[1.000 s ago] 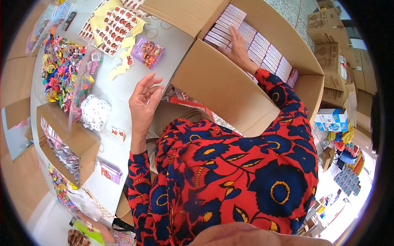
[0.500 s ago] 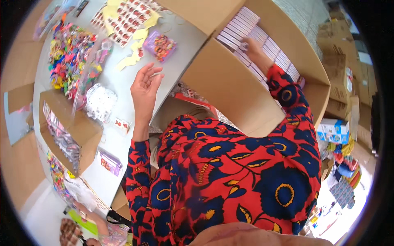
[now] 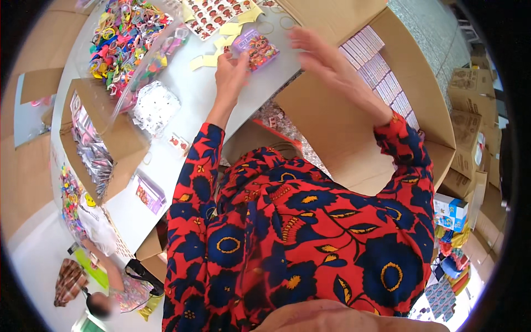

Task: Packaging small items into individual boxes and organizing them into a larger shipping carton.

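A small purple box [image 3: 263,52] with a colourful picture on it lies on the grey-white table. My left hand [image 3: 229,77] is at its near left corner, thumb overlapping the edge, fingers parted and slightly curled. Whether it touches the box I cannot tell. My right hand [image 3: 326,61] hangs over the side flap of a large carton, smeared by motion, fingers stretched toward the table and nothing seen in them. Inside the carton [image 3: 423,66] stand tight rows of thin white-and-purple boxes [image 3: 381,72].
Beyond the box are a sticker sheet [image 3: 213,19] and yellow paper strips [image 3: 204,61]. Left are a bag of colourful bands [image 3: 124,47], a heap of white pieces [image 3: 155,108], a carton of packets [image 3: 124,166] and another purple box [image 3: 148,195]. Another person [image 3: 119,282] works lower left.
My right hand has come up out of the rows in the carton and swung left toward the table. My left hand has reached forward to the purple box. The view has shifted.
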`<state>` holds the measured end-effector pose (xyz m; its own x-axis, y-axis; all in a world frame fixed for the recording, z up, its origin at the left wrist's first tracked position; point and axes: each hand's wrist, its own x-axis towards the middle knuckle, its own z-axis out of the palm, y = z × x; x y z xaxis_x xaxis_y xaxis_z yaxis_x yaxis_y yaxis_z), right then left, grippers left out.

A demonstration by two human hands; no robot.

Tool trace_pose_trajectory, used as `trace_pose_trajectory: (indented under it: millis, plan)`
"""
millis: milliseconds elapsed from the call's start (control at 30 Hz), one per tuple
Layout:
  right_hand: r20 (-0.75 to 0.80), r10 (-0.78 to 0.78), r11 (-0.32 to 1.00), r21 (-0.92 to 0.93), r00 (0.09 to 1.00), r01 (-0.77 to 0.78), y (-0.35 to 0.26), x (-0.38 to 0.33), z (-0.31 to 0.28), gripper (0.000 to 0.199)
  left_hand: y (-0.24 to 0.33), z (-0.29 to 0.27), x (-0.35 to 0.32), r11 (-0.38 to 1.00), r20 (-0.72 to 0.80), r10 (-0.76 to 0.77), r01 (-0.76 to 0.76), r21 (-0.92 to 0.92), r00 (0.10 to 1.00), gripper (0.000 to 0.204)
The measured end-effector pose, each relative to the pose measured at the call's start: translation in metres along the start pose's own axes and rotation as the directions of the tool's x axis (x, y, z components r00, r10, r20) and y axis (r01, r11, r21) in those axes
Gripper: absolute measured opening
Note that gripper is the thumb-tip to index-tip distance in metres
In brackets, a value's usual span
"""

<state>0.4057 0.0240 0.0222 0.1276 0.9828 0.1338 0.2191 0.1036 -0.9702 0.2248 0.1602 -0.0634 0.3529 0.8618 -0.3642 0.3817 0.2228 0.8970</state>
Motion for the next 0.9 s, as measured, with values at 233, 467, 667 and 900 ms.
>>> trace_pose_trajectory:
  millis: [233, 467, 667, 900]
  plan:
    - [0.021, 0.235, 0.87, -0.45, 0.972, -0.201, 0.067, 0.076, 0.039, 0.061, 0.008, 0.002, 0.007, 1.0, 0.016, -0.023, 0.023, 0.015, 1.0, 0.064]
    - [0.17, 0.317, 0.858, -0.471, 0.933, -0.206, 0.097, 0.091, 0.046, 0.052, -0.001, -0.003, 0.007, 0.993, 0.201, -0.023, 0.046, -0.111, 0.979, 0.052]
    - [0.137, 0.076, 0.898, -0.44, 0.988, -0.008, 0.08, 0.064, 0.063, 0.056, -0.025, -0.012, -0.022, 0.94, 0.147, 0.035, 0.017, -0.342, 0.989, 0.052]
    - [0.233, -0.311, 0.784, -0.485, 0.921, 0.387, 0.065, 0.038, 0.08, 0.064, -0.023, -0.033, -0.044, 0.8, 0.073, 0.506, -0.499, 0.331, 0.859, 0.067]
